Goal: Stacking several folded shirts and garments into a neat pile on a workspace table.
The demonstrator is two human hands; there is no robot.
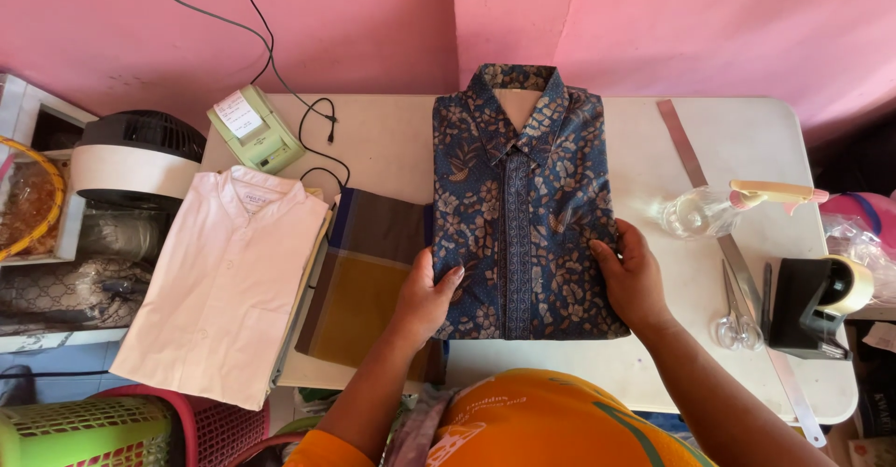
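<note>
Already the blue patterned shirt (523,210) lies folded into a neat rectangle on the white table (392,136), buttoned and collar up, so by the head view the folding looks nearly finished, with only the lower edges left to square up. Both hands grasp it flat at its lower sides: the left hand (427,296) presses its left edge, the right hand (633,276) its right edge, while a folded white shirt (224,280) and brown cloth (364,276) lie left of the left hand, and scissors (737,313) and a tape dispenser (817,304) lie right of the right hand.
</note>
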